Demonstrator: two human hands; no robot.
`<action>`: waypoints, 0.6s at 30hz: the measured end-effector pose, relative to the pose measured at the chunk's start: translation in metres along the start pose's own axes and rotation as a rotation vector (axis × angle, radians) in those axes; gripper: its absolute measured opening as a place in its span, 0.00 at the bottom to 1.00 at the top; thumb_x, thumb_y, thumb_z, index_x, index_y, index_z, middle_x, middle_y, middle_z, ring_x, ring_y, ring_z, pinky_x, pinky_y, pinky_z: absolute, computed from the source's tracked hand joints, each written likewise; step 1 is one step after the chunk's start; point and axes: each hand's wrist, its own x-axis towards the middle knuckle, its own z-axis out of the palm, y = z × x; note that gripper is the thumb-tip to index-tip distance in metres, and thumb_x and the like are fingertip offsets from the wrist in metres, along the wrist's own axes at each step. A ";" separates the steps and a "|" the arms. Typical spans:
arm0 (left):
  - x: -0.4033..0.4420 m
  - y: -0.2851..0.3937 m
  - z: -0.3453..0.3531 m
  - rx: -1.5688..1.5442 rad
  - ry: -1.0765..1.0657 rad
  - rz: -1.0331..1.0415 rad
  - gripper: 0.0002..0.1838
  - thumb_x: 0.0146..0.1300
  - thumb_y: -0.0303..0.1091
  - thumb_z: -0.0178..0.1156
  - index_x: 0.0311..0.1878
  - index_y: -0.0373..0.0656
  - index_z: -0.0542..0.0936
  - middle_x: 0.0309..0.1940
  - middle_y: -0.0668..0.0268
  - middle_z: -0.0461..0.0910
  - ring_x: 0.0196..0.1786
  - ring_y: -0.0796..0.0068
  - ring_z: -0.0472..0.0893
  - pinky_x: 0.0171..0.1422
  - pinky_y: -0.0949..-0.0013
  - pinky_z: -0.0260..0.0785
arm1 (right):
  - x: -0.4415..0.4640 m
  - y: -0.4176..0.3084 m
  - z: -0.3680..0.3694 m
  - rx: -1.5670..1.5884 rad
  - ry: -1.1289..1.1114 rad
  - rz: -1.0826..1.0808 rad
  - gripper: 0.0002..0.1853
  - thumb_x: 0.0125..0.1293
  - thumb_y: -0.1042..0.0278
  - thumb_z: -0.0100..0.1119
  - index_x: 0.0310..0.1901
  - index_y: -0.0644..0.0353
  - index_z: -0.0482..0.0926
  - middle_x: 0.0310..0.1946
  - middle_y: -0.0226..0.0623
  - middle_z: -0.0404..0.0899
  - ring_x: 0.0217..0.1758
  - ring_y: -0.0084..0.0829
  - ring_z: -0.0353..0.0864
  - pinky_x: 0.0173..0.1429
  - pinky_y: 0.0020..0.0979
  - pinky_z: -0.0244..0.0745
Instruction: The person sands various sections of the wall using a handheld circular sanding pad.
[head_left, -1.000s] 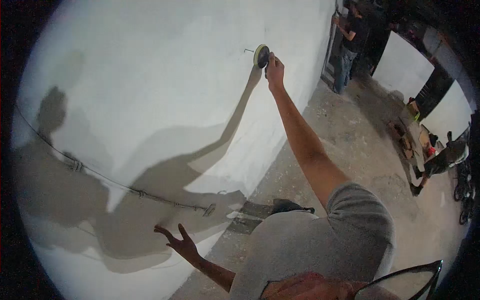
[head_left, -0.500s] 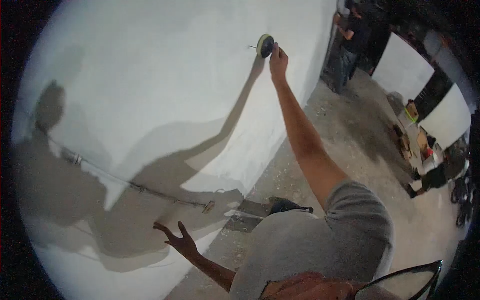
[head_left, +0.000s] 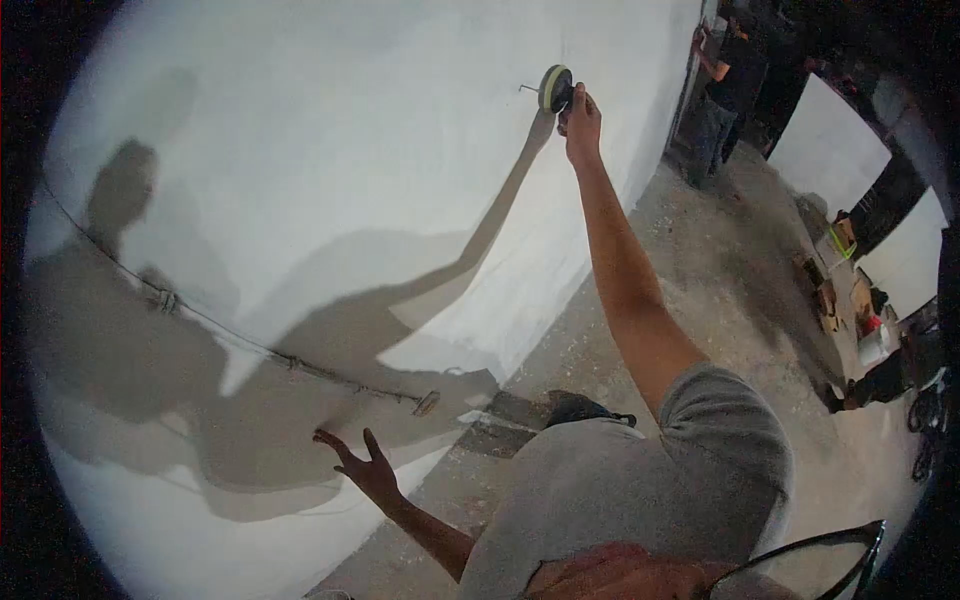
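Note:
My right hand (head_left: 583,128) is raised high against the white wall (head_left: 330,130), its fingers closed on the dark back of a round hand sanding pad (head_left: 552,89). The pad is black with a pale yellow-green rim and stands edge-on to my view. Whether its face touches the wall, I cannot tell. A thin bent wire (head_left: 527,89) sticks out just left of the pad. Lower down, my left hand (head_left: 368,475) is held by the wall with fingers spread and nothing in it. Its contact with the wall is unclear in the shadow.
A cable (head_left: 240,340) runs along the wall to a small box (head_left: 427,403). A dark object (head_left: 580,409) lies on the concrete floor (head_left: 690,270) by my shoulder. Another person (head_left: 730,90) stands at the far right, near white panels (head_left: 830,145) and boxes (head_left: 828,305).
The whole view has shifted a little, so the wall and floor appear further right. My right hand still holds the pad near the bent wire, and my left hand stays spread.

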 end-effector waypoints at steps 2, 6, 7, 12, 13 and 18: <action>0.000 -0.004 0.004 0.008 0.005 -0.002 0.43 0.72 0.58 0.50 0.81 0.58 0.42 0.82 0.66 0.41 0.82 0.64 0.45 0.80 0.33 0.32 | 0.017 0.018 -0.008 -0.653 0.210 -0.490 0.21 0.76 0.47 0.52 0.28 0.53 0.70 0.18 0.21 0.57 0.20 0.17 0.55 0.24 0.25 0.54; -0.001 -0.006 0.003 -0.003 0.024 0.022 0.43 0.72 0.58 0.51 0.81 0.58 0.42 0.82 0.66 0.41 0.82 0.63 0.45 0.80 0.32 0.33 | 0.003 -0.001 -0.001 0.136 0.005 0.043 0.21 0.76 0.48 0.53 0.27 0.53 0.70 0.17 0.21 0.57 0.20 0.17 0.54 0.23 0.26 0.55; -0.001 -0.005 0.002 -0.003 0.025 0.022 0.43 0.72 0.58 0.51 0.81 0.58 0.42 0.82 0.66 0.41 0.82 0.63 0.45 0.80 0.32 0.33 | 0.024 0.021 -0.012 -0.150 0.081 -0.218 0.21 0.76 0.47 0.53 0.29 0.52 0.70 0.17 0.20 0.58 0.18 0.16 0.55 0.22 0.26 0.54; -0.001 -0.001 -0.003 0.017 0.012 0.012 0.43 0.72 0.58 0.50 0.81 0.58 0.42 0.82 0.66 0.41 0.82 0.62 0.46 0.80 0.33 0.33 | 0.008 0.002 -0.005 -0.264 0.115 -0.185 0.26 0.75 0.45 0.54 0.26 0.61 0.72 0.18 0.24 0.63 0.25 0.20 0.57 0.30 0.27 0.61; -0.001 0.000 -0.003 0.018 0.014 0.012 0.43 0.72 0.58 0.50 0.81 0.58 0.42 0.82 0.66 0.41 0.82 0.62 0.46 0.80 0.33 0.33 | -0.003 -0.009 0.003 -0.127 0.096 -0.053 0.26 0.75 0.46 0.54 0.26 0.61 0.72 0.18 0.24 0.62 0.25 0.20 0.57 0.31 0.27 0.61; -0.001 0.000 -0.003 0.022 0.005 0.020 0.43 0.73 0.59 0.49 0.81 0.59 0.39 0.82 0.66 0.40 0.81 0.63 0.47 0.81 0.35 0.32 | 0.009 0.010 -0.004 -0.310 0.136 -0.222 0.26 0.75 0.47 0.54 0.27 0.62 0.71 0.18 0.26 0.61 0.25 0.20 0.57 0.31 0.27 0.61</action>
